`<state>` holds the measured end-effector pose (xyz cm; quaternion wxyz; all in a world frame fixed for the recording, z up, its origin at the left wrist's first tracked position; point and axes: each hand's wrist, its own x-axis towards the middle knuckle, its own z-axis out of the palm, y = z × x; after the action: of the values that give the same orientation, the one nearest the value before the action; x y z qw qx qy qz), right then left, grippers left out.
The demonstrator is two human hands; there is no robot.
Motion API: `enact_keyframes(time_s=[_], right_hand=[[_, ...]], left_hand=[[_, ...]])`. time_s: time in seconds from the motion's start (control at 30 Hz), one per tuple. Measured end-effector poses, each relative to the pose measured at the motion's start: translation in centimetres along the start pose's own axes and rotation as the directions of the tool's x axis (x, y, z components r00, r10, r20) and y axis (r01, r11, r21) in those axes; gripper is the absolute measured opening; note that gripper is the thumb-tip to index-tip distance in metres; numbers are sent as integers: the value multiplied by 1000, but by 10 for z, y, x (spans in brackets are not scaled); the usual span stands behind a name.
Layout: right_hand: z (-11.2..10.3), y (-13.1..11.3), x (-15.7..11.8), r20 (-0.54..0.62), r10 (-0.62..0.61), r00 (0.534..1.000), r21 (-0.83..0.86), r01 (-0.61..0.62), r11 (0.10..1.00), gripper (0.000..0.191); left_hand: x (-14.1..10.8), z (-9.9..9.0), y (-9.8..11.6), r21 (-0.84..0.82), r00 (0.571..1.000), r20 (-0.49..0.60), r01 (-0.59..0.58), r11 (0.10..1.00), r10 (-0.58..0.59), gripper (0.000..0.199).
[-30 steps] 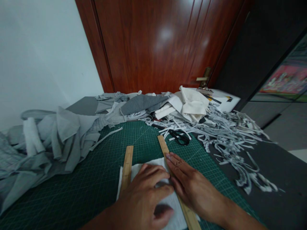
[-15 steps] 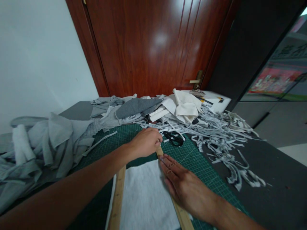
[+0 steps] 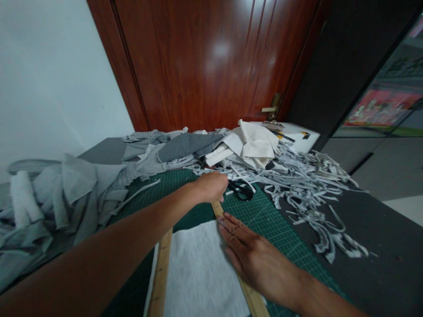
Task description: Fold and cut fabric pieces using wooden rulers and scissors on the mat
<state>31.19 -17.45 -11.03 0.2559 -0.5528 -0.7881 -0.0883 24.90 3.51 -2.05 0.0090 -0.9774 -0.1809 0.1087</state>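
Observation:
A light grey piece of fabric [image 3: 200, 264] lies flat on the green cutting mat [image 3: 280, 233] in front of me. Along its right edge runs a wooden ruler [image 3: 254, 304], and my right hand [image 3: 253, 257] rests flat on it, fingers stretched forward and lying together. A second wooden ruler [image 3: 160, 277] lies along the fabric's left side. Beyond the right ruler's far end, my left hand [image 3: 213, 187] is closed with the fingers curled; whatever it grips, if anything, is hidden. Close to its right is a black looped handle, seemingly of scissors [image 3: 243, 191].
Grey cloth [image 3: 76, 189] is heaped on the left. At the back lies a pile of fabric pieces [image 3: 257, 145], with many thin cut strips [image 3: 307, 189] spreading right across the dark table [image 3: 373, 224]. A white box [image 3: 304, 136] stands behind, before a wooden door [image 3: 198, 66].
My left hand has shifted slightly right and away from me, past the ruler's far end toward the black handle. My right hand stays pressed on the ruler.

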Motion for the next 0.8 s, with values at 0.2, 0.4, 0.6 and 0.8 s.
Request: enact_keyframes(time_s=[0.2,0.4,0.6,0.8], right_hand=[[0,0,0,6,21,1000,16,-22,1000,43],[-1,0,0,39,6,999,14,-6,1000,46],[-4,0,0,48,-2,999,7,2,1000,46],[-3,-1,0,63,0,998,-2,0,1000,44]], left_hand=[[-4,-3,4,71,999,23,37,997,-39,28],[-4,-13,4,91,995,72,57,994,-64,29],[-2,-21,8,89,986,146,65,994,-78,30],[-2,-19,14,33,986,134,91,995,-95,30]])
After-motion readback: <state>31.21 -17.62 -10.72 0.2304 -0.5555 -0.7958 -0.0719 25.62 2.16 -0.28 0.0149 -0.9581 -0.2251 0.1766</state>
